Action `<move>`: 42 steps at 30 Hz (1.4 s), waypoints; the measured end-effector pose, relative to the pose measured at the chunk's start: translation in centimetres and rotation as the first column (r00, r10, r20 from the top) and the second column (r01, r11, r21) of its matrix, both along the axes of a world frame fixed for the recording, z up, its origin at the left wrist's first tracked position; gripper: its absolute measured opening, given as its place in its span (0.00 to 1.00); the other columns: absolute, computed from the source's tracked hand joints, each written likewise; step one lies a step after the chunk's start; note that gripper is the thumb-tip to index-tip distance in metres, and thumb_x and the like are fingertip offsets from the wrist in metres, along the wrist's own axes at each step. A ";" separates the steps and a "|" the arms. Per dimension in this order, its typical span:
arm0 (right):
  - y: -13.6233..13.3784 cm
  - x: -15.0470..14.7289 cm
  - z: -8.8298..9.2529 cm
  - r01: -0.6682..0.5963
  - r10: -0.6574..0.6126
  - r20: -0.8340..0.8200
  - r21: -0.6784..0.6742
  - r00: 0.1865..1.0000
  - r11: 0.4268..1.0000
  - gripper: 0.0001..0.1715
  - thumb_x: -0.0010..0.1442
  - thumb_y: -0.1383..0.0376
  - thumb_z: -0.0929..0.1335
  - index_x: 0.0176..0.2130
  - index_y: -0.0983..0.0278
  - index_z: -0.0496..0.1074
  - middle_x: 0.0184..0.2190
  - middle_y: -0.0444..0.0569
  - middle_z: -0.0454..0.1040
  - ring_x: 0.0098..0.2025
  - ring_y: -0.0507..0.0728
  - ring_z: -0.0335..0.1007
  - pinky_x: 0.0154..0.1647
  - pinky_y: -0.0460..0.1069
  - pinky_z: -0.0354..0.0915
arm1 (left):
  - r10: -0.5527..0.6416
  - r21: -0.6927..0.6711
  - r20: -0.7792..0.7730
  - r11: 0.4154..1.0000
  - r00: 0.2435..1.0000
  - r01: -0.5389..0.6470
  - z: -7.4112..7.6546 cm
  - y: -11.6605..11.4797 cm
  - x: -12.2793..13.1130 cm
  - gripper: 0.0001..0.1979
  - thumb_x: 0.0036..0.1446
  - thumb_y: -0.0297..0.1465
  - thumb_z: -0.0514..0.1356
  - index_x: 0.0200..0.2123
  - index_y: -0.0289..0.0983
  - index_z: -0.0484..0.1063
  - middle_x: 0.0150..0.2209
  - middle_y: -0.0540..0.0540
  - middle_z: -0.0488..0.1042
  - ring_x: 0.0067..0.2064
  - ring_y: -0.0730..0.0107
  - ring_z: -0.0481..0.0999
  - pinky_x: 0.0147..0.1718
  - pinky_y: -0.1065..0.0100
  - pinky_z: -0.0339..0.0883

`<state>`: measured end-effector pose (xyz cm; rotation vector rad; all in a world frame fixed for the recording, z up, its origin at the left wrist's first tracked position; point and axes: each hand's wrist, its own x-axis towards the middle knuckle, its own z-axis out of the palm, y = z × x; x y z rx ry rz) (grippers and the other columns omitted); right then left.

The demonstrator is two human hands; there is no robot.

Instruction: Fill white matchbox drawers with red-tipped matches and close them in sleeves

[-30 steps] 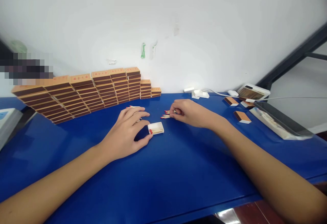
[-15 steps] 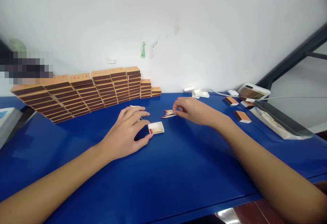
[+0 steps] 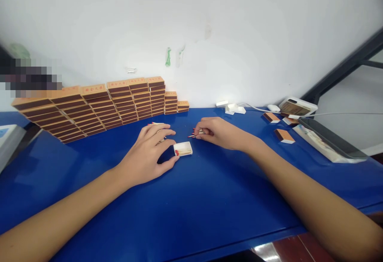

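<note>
A small white matchbox tray point(image 3: 187, 147) lies on the blue table with several red-tipped matches point(image 3: 183, 153) inside along its near side. My left hand point(image 3: 149, 148) holds the tray's left end between thumb and index finger, its other fingers spread. Behind those fingers more loose matches point(image 3: 156, 124) show in part. To the right, my right hand point(image 3: 214, 131) has its thumb and fingers pinched at a small pile of matches point(image 3: 195, 133). The fingers cover much of that pile, so how many they grip is hidden.
Stacked matchboxes point(image 3: 113, 106) line the wall at left. White empty trays point(image 3: 235, 109) lie at the back. On the right are loose matchbox sleeves point(image 3: 285, 136), a phone point(image 3: 332, 138) on a packet, and a white cased device point(image 3: 297, 108) with a cable.
My right hand has moved slightly left and down, its fingers now over the match pile. My left hand and the tray have stayed in place.
</note>
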<state>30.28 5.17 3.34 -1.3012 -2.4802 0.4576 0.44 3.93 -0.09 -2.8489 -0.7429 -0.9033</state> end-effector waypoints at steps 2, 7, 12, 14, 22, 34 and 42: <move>0.0 -0.1 -0.1 0.002 -0.002 -0.009 -0.010 1.000 1.000 0.09 0.72 0.65 0.67 0.41 0.62 0.78 0.38 0.51 0.76 0.41 0.59 0.74 0.42 0.52 0.64 | 0.001 0.002 0.000 1.000 1.000 -0.001 0.0 0.0 0.0 0.11 0.70 0.37 0.64 0.50 0.38 0.78 0.59 0.38 0.79 0.69 0.44 0.70 0.67 0.38 0.64; 0.0 -0.3 -0.5 0.015 -0.015 0.004 -0.027 1.000 1.000 0.11 0.73 0.62 0.67 0.37 0.62 0.72 0.39 0.52 0.78 0.41 0.59 0.73 0.42 0.52 0.63 | 0.001 -0.016 0.012 1.000 1.000 -0.001 0.0 0.0 0.0 0.10 0.69 0.36 0.65 0.50 0.38 0.78 0.59 0.38 0.79 0.69 0.44 0.70 0.67 0.38 0.63; -0.1 -1.0 -0.8 0.006 -0.006 0.002 -0.013 1.000 1.000 0.09 0.74 0.63 0.67 0.41 0.63 0.73 0.41 0.51 0.77 0.40 0.57 0.70 0.42 0.51 0.62 | -0.001 -0.018 -0.002 1.000 1.000 0.001 0.1 0.0 0.0 0.11 0.69 0.36 0.65 0.50 0.38 0.78 0.59 0.37 0.78 0.69 0.43 0.70 0.68 0.37 0.62; -0.1 -1.3 -0.9 0.019 -0.019 -0.002 -0.001 1.000 1.000 0.09 0.74 0.62 0.67 0.41 0.63 0.74 0.40 0.50 0.77 0.38 0.56 0.69 0.41 0.51 0.62 | -0.002 -0.017 0.002 1.000 1.000 0.002 0.1 0.0 0.0 0.11 0.69 0.36 0.65 0.50 0.38 0.78 0.59 0.37 0.79 0.69 0.43 0.70 0.68 0.37 0.62; 0.2 -1.1 -1.2 0.030 -0.030 -0.015 0.001 0.999 1.000 0.09 0.74 0.61 0.68 0.41 0.63 0.75 0.38 0.49 0.76 0.37 0.56 0.68 0.40 0.50 0.60 | -0.003 -0.033 0.013 0.999 1.000 0.004 0.1 0.0 0.0 0.11 0.67 0.35 0.66 0.50 0.39 0.79 0.59 0.38 0.79 0.68 0.43 0.71 0.68 0.37 0.62; -3.4 -4.6 0.2 0.055 -0.054 -0.075 0.020 0.996 0.998 0.07 0.74 0.62 0.68 0.43 0.61 0.75 0.37 0.47 0.75 0.35 0.55 0.67 0.38 0.50 0.59 | 0.003 -0.013 -0.002 1.000 1.000 -0.003 0.1 -0.1 0.1 0.10 0.69 0.36 0.64 0.50 0.40 0.78 0.59 0.39 0.79 0.69 0.45 0.70 0.67 0.39 0.63; -2.3 -2.7 0.9 0.103 -0.091 -0.093 0.137 0.992 0.985 0.08 0.73 0.63 0.68 0.42 0.62 0.77 0.35 0.47 0.74 0.34 0.55 0.67 0.36 0.50 0.59 | -0.003 -0.014 0.025 1.000 1.000 0.003 0.0 -0.1 0.1 0.11 0.68 0.36 0.65 0.50 0.38 0.79 0.59 0.38 0.79 0.68 0.44 0.71 0.67 0.39 0.64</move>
